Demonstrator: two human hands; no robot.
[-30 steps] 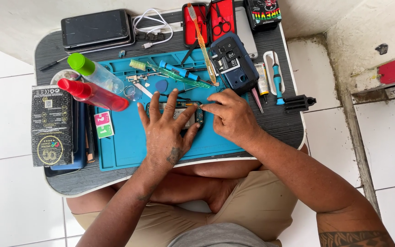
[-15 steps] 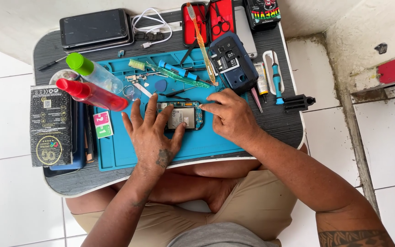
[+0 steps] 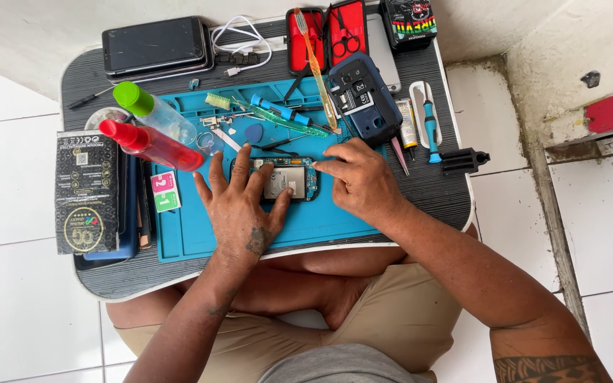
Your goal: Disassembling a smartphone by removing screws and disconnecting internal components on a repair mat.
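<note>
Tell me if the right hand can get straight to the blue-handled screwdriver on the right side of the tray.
Probably yes. The right hand rests at the opened phone, and the blue-handled screwdriver lies just beyond it, uncovered, with only thin tweezers lying flat between.

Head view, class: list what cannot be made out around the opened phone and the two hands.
- Opened phone: left part hidden under left hand.
- Right hand: what its fingertips pinch is too small to tell.
- Blue mat: small parts too tiny to identify.

I see a black rectangular package (image 3: 86, 191) with gold print at the desk's left edge, two small pink and green labels (image 3: 165, 192) beside it, a dark-screened tablet (image 3: 155, 45) top left, and a black box (image 3: 411, 21) with colourful lettering top right.
</note>
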